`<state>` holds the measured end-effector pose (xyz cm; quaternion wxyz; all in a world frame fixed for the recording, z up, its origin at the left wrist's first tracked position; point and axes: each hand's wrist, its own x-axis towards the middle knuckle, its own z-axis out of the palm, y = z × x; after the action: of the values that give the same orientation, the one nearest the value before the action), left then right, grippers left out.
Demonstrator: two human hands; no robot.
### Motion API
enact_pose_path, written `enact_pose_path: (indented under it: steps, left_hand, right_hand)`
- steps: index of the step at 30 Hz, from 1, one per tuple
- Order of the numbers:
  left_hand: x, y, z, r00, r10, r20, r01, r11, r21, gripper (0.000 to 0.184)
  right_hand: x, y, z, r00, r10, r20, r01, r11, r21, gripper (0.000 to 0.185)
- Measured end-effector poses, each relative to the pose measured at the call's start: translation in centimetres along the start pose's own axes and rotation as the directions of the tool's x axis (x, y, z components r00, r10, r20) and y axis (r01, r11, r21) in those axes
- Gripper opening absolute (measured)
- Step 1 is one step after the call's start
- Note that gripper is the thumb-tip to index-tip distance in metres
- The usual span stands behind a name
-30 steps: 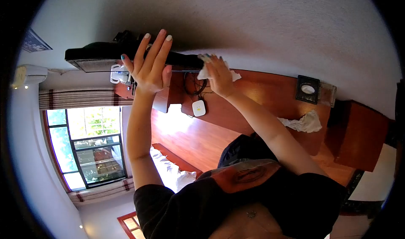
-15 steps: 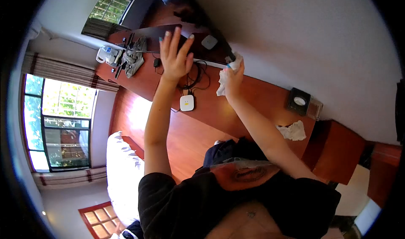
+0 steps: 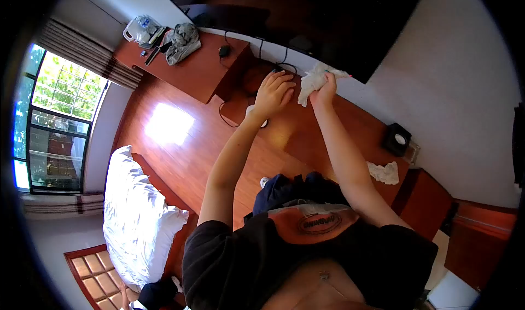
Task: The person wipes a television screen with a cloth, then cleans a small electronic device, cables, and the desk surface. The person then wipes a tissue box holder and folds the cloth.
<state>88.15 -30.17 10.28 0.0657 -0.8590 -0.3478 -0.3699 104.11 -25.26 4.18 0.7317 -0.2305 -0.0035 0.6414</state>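
My right hand (image 3: 325, 91) is closed on a crumpled white cloth (image 3: 315, 81), just below the lower edge of a large black screen (image 3: 333, 25) on the wall. To its left, my left hand (image 3: 275, 93) holds nothing, its fingers loosely bent and slightly apart, over the reddish-brown desk (image 3: 350, 118). A white device (image 3: 250, 109) is partly hidden behind my left wrist. Dark cables hang beneath the screen. Another crumpled white cloth (image 3: 384, 173) lies on the desk at the right.
A black box (image 3: 396, 139) stands near the wall. Grey cloth (image 3: 183, 42) and a white kettle (image 3: 131, 30) rest on the far desk section. The bed (image 3: 134, 217) is at left, with part of another person (image 3: 156, 294) near its lower end.
The view has swung, so the screen shows more broadly. My left hand has moved away from the screen and its fingers have relaxed. My right hand keeps the cloth near the screen's lower edge.
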Motion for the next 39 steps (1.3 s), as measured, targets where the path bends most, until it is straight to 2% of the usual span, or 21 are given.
enact_pose_path:
  steps: [3,4,6,7,9,10,12,15,16,19,22,25,26,29,32,35,38,39]
  left_hand:
    - [-3.5,-3.2,-1.9,0.979,-0.2,-0.048,0.195,0.976,-0.098,0.014]
    - [-4.5,-4.3,-2.7,0.919,-0.39,-0.056,0.367,0.899,-0.237,0.016]
    - [-6.5,-6.0,-4.3,0.699,-0.715,0.01,0.626,0.605,-0.492,0.021]
    - [-7.4,-7.1,-5.4,0.589,-0.803,0.094,0.68,0.429,-0.595,0.024]
    - [-9.1,-8.8,-7.3,0.447,-0.871,0.206,0.626,0.14,-0.767,0.031]
    - [-10.2,-10.0,-8.3,0.431,-0.855,0.288,0.64,0.065,-0.766,0.034]
    - [-12.3,-12.1,-10.0,0.398,-0.801,0.447,0.664,-0.085,-0.743,0.04]
    - [-14.9,-13.6,-12.5,0.4,-0.772,0.495,0.68,-0.112,-0.724,0.04]
    - [-15.0,-13.5,-14.4,0.38,-0.751,0.54,0.742,-0.101,-0.663,0.041]
    - [-17.7,-16.4,-14.7,0.406,-0.726,0.555,0.738,-0.098,-0.667,0.038]
    - [-19.3,-19.1,-15.4,0.418,-0.742,0.525,0.551,-0.253,-0.796,0.037]
    - [-20.0,-22.3,-16.5,0.404,-0.78,0.478,0.339,-0.357,-0.87,0.035]
    - [-20.0,-23.3,-17.0,0.375,-0.803,0.463,0.324,-0.355,-0.877,0.035]
    - [-19.5,-27.1,-18.1,0.344,-0.814,0.468,0.36,-0.346,-0.867,0.034]
    - [-18.7,-31.8,-18.5,0.368,-0.807,0.461,0.44,-0.285,-0.851,0.034]
    - [-16.4,-36.2,-18.9,0.376,-0.802,0.465,0.52,-0.233,-0.822,0.034]
    - [-15.5,-41.3,-16.4,0.379,-0.819,0.43,0.482,-0.222,-0.848,0.035]
    - [-14.8,-42.2,-15.9,0.397,-0.836,0.38,0.425,-0.199,-0.883,0.035]
  right_hand:
    - [-2.1,4.3,2.4,0.981,0.166,0.104,-0.155,0.982,-0.107,0.034]
    - [-2.6,6.3,2.7,0.965,0.216,0.151,-0.196,0.971,-0.136,0.037]
    - [-5.6,9.6,5.0,0.926,0.319,0.2,-0.271,0.933,-0.235,0.046]
    - [-6.2,11.6,5.1,0.901,0.376,0.217,-0.317,0.912,-0.261,0.048]
    - [-7.3,15.3,5.9,0.837,0.485,0.252,-0.403,0.859,-0.314,0.05]
    - [-8.8,16.7,6.8,0.847,0.468,0.252,-0.368,0.858,-0.359,0.052]
    - [-9.0,19.6,6.7,0.784,0.554,0.28,-0.421,0.806,-0.415,0.05]
    - [-8.5,23.7,6.0,0.741,0.618,0.263,-0.417,0.73,-0.541,0.048]
    - [-8.1,24.8,5.8,0.738,0.628,0.248,-0.401,0.703,-0.588,0.047]
    - [-7.3,26.6,6.1,0.626,0.745,0.231,-0.396,0.559,-0.729,0.04]
    - [-7.1,28.1,7.4,0.717,0.685,0.13,-0.294,0.467,-0.834,0.032]
    - [-4.5,30.1,7.7,0.702,0.672,0.237,-0.3,0.58,-0.757,0.027]
    - [-2.9,30.8,7.4,0.708,0.659,0.254,-0.245,0.567,-0.787,0.026]
    - [-1.6,33.8,10.6,0.688,0.683,0.247,-0.297,0.575,-0.762,0.027]
    - [1.2,37.1,12.8,0.72,0.592,0.362,0.019,0.504,-0.863,0.025]
    - [4.0,39.1,16.2,0.784,0.466,0.411,0.244,0.377,-0.893,0.021]
    - [8.6,41.1,17.1,0.845,0.308,0.438,0.326,0.354,-0.877,0.018]
    - [9.2,41.0,18.0,0.87,0.274,0.41,0.301,0.363,-0.882,0.017]
